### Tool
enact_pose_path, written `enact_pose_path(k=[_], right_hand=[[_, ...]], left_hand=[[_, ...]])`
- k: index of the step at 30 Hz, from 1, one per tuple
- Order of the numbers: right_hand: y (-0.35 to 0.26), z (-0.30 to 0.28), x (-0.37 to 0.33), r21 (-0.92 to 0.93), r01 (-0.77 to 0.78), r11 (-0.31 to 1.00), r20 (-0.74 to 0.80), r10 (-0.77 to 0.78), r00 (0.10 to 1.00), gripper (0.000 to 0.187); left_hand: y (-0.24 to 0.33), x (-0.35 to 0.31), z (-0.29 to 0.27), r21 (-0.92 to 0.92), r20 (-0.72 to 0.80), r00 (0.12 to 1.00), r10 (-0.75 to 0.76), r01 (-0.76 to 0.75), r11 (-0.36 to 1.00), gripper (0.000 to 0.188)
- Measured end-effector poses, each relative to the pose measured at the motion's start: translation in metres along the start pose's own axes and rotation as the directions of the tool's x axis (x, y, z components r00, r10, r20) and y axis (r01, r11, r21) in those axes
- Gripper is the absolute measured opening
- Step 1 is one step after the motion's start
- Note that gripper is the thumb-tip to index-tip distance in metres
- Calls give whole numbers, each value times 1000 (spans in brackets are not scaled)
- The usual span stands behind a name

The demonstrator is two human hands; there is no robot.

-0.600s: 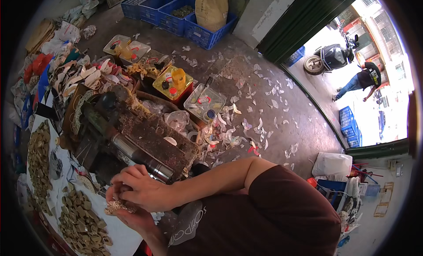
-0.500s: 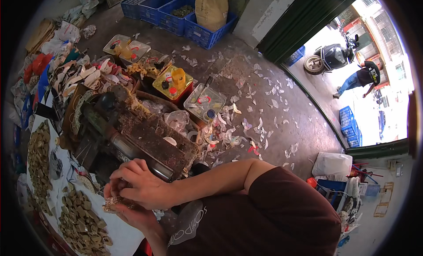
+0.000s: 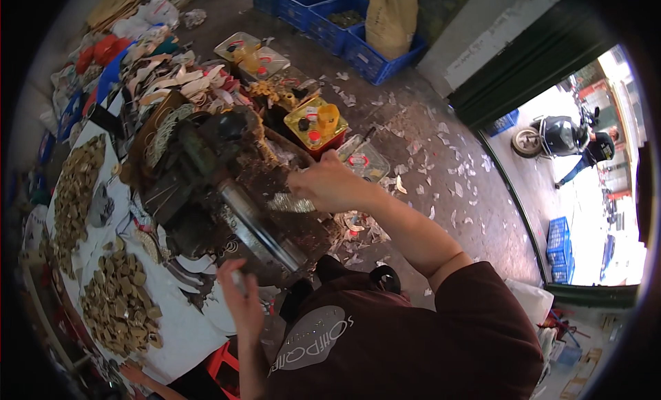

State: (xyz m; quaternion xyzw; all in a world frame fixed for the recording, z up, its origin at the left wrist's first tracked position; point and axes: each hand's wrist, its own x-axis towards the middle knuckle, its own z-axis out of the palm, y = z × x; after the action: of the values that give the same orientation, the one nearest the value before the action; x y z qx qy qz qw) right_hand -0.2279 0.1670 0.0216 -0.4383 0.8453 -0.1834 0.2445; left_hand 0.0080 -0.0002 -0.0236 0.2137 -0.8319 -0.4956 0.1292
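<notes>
My right hand [image 3: 330,185] reaches out beyond the machine's shiny metal cylinder [image 3: 258,224]. Its fingers close on a flat, glittery silver-gold piece [image 3: 292,203], whose exact kind I cannot make out. Nearer to me, my left hand [image 3: 241,300] is raised beside the cylinder's near end, fingers apart; a small greyish patch at its fingertips is too blurred to name. The dark, dusty machine [image 3: 196,166] stands between the white-topped table and my right hand. Pale curved strips [image 3: 196,263] lie at the table edge close to my left hand.
The white table [image 3: 189,338] bears piles of brownish pieces [image 3: 120,300]. Another person's hand [image 3: 132,372] touches its near edge. Beyond the machine stand a yellow-red tin [image 3: 317,128] and a clear-topped container [image 3: 365,159]. Scraps litter the floor; blue crates [image 3: 382,62] line the back.
My hands, together on the glittery piece before, are now apart. The right has carried it away past the cylinder; the left stays near. The view has shifted, and another person's hand now shows lower left.
</notes>
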Motion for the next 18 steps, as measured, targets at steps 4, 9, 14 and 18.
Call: enact_pose_path(k=[4, 9, 14, 18], right_hand=[[-15, 25, 2, -29, 176, 984, -91, -177, 980, 5], [-19, 37, 7, -22, 148, 989, -418, -144, 897, 13], [-21, 36, 10, 275, 223, 935, -432, -87, 898, 14], [-25, 36, 3, 330, 207, 921, -444, -42, 895, 15]], left_hand=[[23, 9, 26, 104, 73, 993, 91, -99, 990, 32], [5, 7, 3, 66, -28, 1000, 9, -7, 998, 23], [-41, -18, -61, 124, -317, 945, -76, 120, 985, 19], [-95, -60, -86, 448, -323, 946, 0, 153, 881, 35]])
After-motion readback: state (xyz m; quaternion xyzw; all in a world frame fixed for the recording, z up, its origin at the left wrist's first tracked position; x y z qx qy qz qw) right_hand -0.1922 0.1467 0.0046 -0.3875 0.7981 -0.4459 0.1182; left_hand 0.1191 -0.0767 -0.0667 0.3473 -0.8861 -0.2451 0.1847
